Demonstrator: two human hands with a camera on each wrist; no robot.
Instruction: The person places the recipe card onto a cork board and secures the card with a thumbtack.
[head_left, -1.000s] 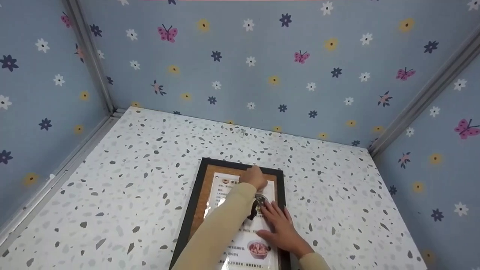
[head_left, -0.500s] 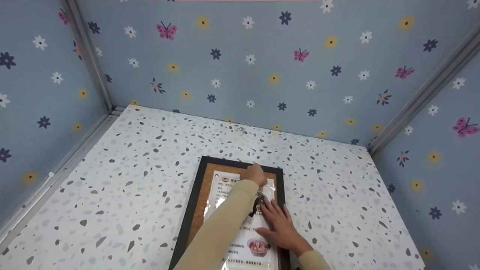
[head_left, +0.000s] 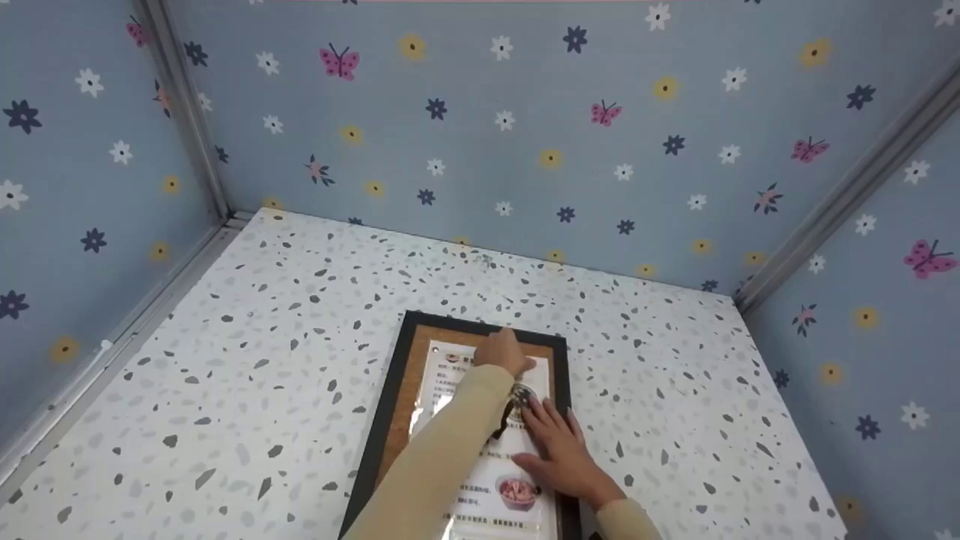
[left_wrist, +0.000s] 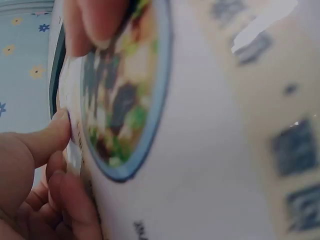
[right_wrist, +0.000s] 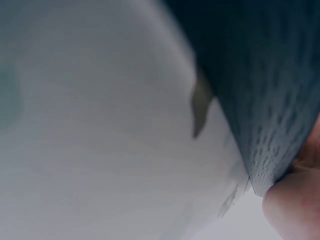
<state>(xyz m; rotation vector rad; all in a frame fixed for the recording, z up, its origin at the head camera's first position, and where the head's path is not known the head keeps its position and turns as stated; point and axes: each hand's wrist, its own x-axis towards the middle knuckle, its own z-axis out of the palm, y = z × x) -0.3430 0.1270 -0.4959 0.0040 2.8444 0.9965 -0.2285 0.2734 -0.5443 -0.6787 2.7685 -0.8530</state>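
A black-framed cork board [head_left: 391, 405] lies on the speckled table. On it is a glossy printed sheet [head_left: 495, 469] with food pictures and text, and a small pin [head_left: 435, 349] at its upper left corner. My left hand [head_left: 501, 352] reaches over the top of the board. Its fingers are curled, and the thumb [left_wrist: 59, 131] presses at the sheet near its upper right part; what lies under the thumb is hidden. My right hand [head_left: 559, 448] rests flat with spread fingers on the sheet's right side and the frame [right_wrist: 265, 110].
The speckled white table [head_left: 262, 360] meets blue flowered panels [head_left: 495, 135] at the back and both sides. Grey metal posts [head_left: 184, 105] stand at the corners. A dark strap-like piece [head_left: 501, 424] hangs below the left wrist.
The left hand shifts very slightly to the left at the top of the sheet. The right hand and the board stay in place.
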